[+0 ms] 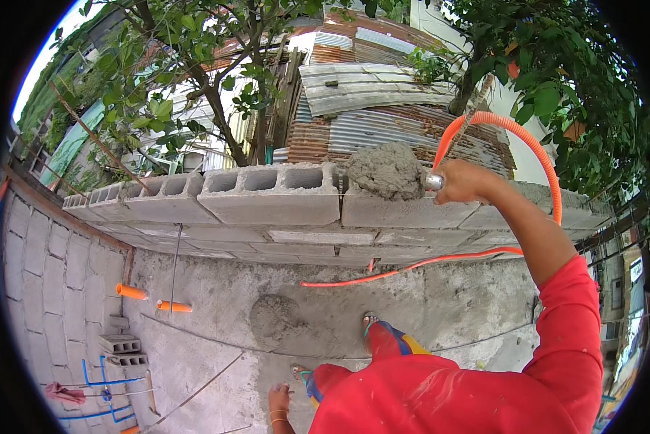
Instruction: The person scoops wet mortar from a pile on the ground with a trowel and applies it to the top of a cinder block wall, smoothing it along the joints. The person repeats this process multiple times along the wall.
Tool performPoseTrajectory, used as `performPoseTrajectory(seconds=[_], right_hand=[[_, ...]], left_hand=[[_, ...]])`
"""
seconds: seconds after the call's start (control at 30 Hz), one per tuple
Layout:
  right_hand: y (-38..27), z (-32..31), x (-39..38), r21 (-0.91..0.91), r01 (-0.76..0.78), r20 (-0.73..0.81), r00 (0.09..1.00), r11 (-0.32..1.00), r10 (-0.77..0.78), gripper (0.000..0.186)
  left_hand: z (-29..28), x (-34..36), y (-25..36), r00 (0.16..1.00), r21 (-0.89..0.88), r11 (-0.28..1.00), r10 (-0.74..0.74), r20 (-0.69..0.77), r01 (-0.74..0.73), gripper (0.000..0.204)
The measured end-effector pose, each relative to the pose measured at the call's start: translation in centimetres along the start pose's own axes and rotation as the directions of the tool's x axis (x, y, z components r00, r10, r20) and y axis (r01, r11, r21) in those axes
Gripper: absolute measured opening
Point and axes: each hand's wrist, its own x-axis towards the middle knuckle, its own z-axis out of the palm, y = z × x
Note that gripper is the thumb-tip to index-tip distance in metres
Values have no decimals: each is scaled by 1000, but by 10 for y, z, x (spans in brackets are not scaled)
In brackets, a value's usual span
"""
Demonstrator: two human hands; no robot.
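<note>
My right hand [461, 181] is closed round the handle of a trowel [434, 182] over the top of a concrete block wall [267, 210]. Only the silvery neck of the trowel shows; a lump of wet grey mortar [387, 171] hides its blade. The lump sits at the top edge of the wall, just right of a vertical gap beside a hollow block [278, 179]. Low by my side hangs my left hand [280, 398], its fingers loosely apart with nothing visible in them.
An orange corrugated hose [527, 126] loops behind my right arm. A mortar pile [275, 317] lies on the concrete floor near my feet. Orange pipe stubs [173, 307], an upright rod, loose hollow blocks [122, 343] and blue pipes [108, 394] are at left. Trees and rusty roofing stand beyond.
</note>
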Motion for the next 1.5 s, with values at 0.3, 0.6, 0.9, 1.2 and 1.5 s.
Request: performPoseTrajectory(seconds=[0.3,0.6,0.9,1.2,1.5], right_hand=[[-8,38,-15,-344,-18,-345,932,939,-109,38],[-37,156,-28,506,179,-106,984,844,-145,49],[-169,719,85,646,-410,444,888,644,121,63],[-252,1149,163,353,-619,283,785,701,551,71],[-372,1123,223,360,-396,516,839,845,173,58]], left_hand=[[-36,-51,-30,983,19,993,-117,-141,120,31],[-69,-46,-28,981,75,991,118,-156,-107,24],[-2,133,-22,916,362,896,105,388,-257,33],[42,266,-198,674,598,635,-160,721,-489,38],[42,285,-174,656,508,778,-169,735,-369,48]])
